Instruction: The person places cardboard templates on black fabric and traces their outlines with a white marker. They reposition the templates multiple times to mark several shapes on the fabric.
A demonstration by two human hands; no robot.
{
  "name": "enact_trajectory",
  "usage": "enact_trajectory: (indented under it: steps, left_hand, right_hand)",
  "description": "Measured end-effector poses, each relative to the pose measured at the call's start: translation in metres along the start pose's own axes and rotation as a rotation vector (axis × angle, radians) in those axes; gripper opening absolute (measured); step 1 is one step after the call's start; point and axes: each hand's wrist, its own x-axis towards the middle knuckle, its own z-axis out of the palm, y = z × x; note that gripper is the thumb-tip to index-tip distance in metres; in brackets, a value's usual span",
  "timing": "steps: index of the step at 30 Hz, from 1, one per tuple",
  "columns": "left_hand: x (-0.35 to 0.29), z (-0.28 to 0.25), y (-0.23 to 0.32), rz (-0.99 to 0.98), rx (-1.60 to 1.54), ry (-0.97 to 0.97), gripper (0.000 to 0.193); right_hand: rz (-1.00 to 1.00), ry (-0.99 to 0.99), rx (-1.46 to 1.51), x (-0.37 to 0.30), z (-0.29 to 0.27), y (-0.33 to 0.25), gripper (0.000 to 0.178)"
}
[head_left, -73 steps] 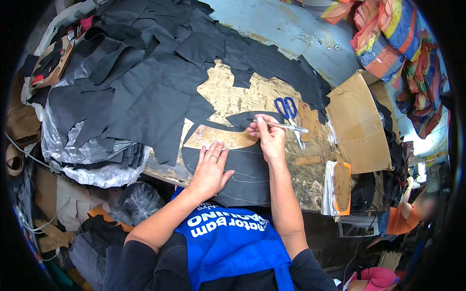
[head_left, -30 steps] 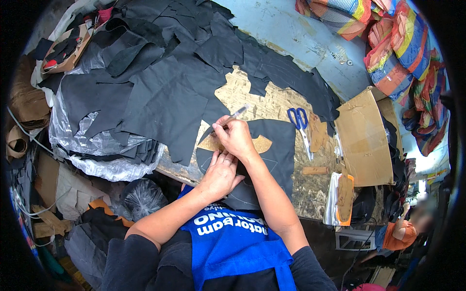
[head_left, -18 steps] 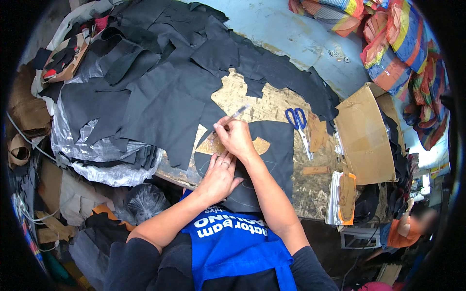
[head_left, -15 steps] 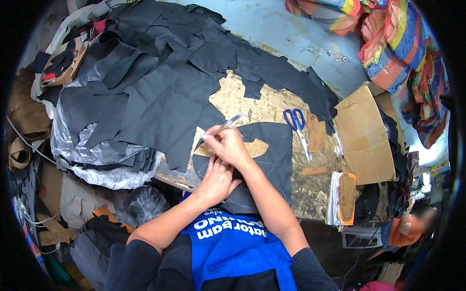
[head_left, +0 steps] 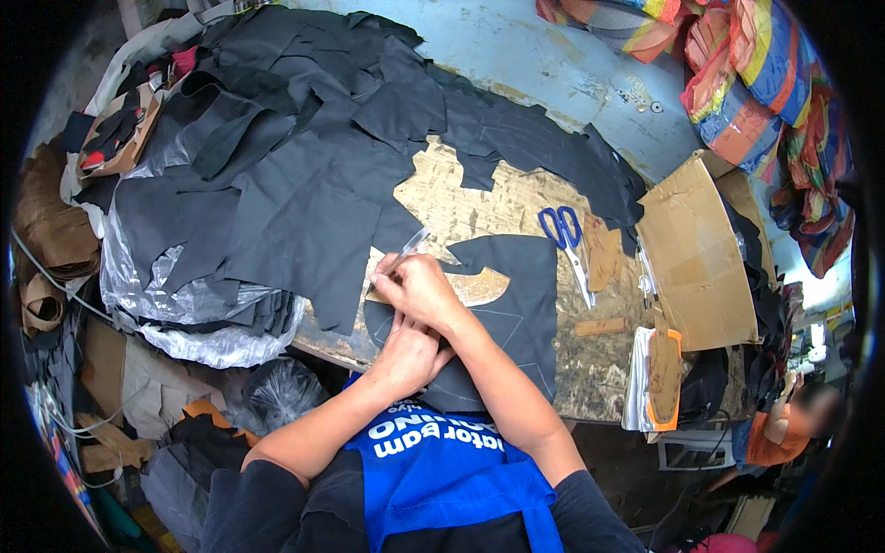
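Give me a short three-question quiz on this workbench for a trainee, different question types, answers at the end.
1. Which hand holds the pen?
2. True or false: the blue-handled scissors lie to the left of the curved tan template nearest the pen.
3. Fill in the colour: that template lies on a ____ sheet.

Key: 1. The right hand. 2. False; they lie to its right. 3. Black.

It's a workshop, because scissors (head_left: pixel 571 250), brown shapes (head_left: pixel 486 288) and a big pile of black sheets (head_left: pixel 313 175) crowd a worn wooden table (head_left: pixel 590 373).
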Motion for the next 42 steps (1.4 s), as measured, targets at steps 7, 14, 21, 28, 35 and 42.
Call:
enact_trajectory:
  steps: [7, 14, 21, 28, 35, 42]
  left_hand:
    - [0.001, -0.004, 0.005, -0.035, 0.019, 0.016, 0.055]
    - [0.005, -0.006, 0.01, -0.065, 0.106, -0.056, 0.049]
    - [0.006, -0.002, 0.012, -0.048, 0.145, -0.039, 0.047]
    - [0.009, -0.009, 0.014, -0.089, 0.124, -0.131, 0.053]
    - [0.014, -0.011, 0.018, -0.099, 0.201, -0.096, 0.063]
    - [0.021, -0.02, 0.023, -0.137, 0.231, -0.23, 0.068]
  right_hand:
    - [0.049, 0.234, -0.106, 0.008, -0.005, 0.013, 0.015]
    - [-0.049, 0.343, -0.156, 0.008, -0.002, 0.017, 0.013]
    - [-0.051, 0.361, -0.155, 0.005, -0.002, 0.02, 0.013]
    - [-0.03, 0.347, -0.202, 0.001, -0.007, 0.019, 0.015]
    - [0.031, 0.35, -0.244, -0.022, -0.039, 0.019, 0.012]
    - [0.101, 0.373, -0.246, -0.047, -0.068, 0.025, 0.012]
